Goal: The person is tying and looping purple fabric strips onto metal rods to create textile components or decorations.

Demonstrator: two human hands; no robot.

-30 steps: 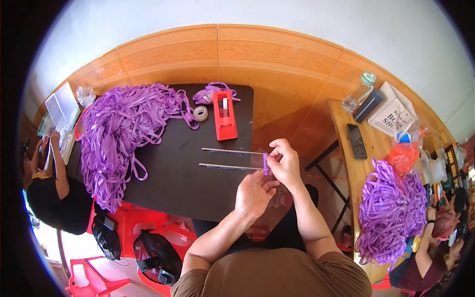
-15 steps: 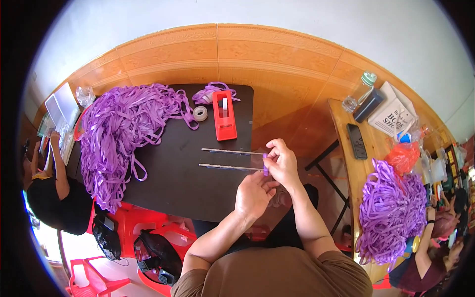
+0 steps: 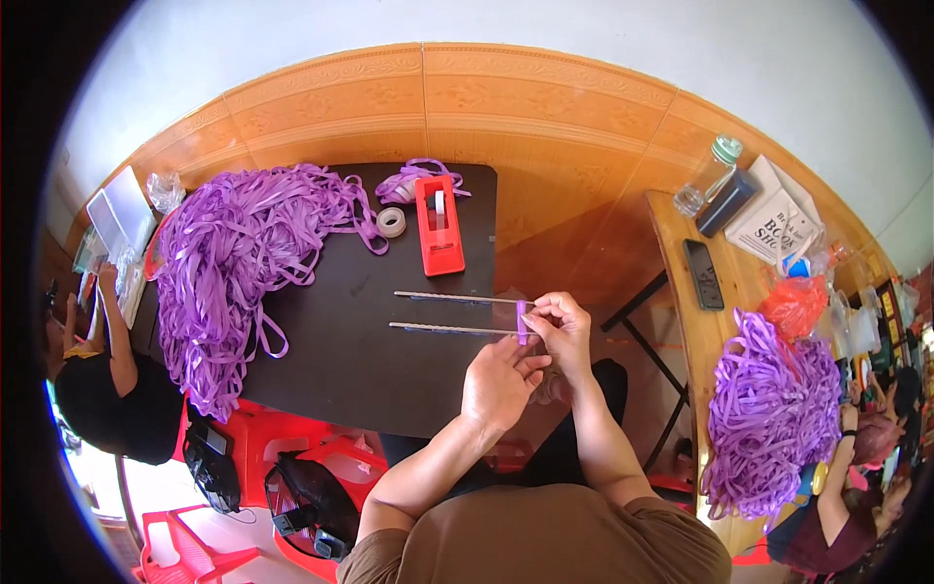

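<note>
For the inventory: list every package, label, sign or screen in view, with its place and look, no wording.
Phone: right wooden table, flat, dark screen.
Booklet: right table's far end, white cover, dark print.
Dark blue box: beside the clear bottle.
Orange bag: right table, crumpled.

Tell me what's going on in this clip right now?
A person seated at a black table holds a short purple strip with both hands: right hand pinching it, left hand beneath. It sits at the ends of two thin rods. A purple ribbon pile and red tape dispenser lie beyond.
</note>
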